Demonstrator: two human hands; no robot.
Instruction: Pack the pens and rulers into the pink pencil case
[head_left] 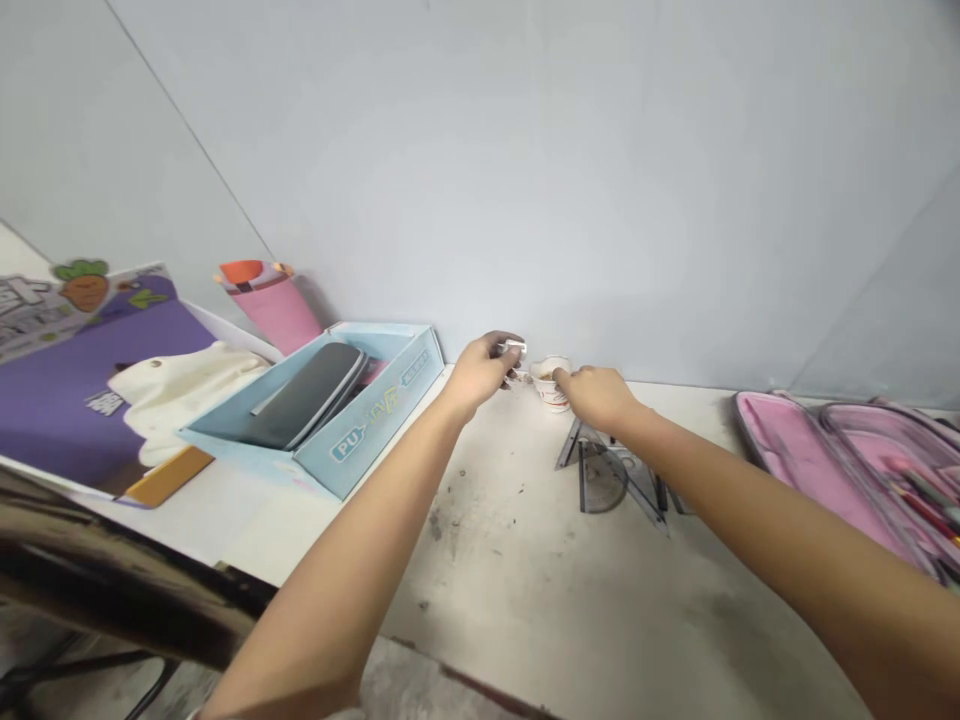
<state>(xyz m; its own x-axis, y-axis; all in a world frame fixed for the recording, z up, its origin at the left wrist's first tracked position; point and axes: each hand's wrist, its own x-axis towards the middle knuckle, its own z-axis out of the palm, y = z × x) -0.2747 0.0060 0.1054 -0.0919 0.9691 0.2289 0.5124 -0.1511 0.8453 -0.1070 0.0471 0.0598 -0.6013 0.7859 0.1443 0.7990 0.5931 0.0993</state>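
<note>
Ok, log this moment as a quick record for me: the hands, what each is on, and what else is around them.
left hand: pinching a small white object, kind unclear
right hand: touching a small white paper cup
nearby: clear grey set squares just below the right hand
rest: open pink pencil case; light blue box holding a dark grey case; pink tumbler
surface: stained white desk

Paper cup (551, 392) matt; plastic set square (602, 480) smooth, translucent.
</note>
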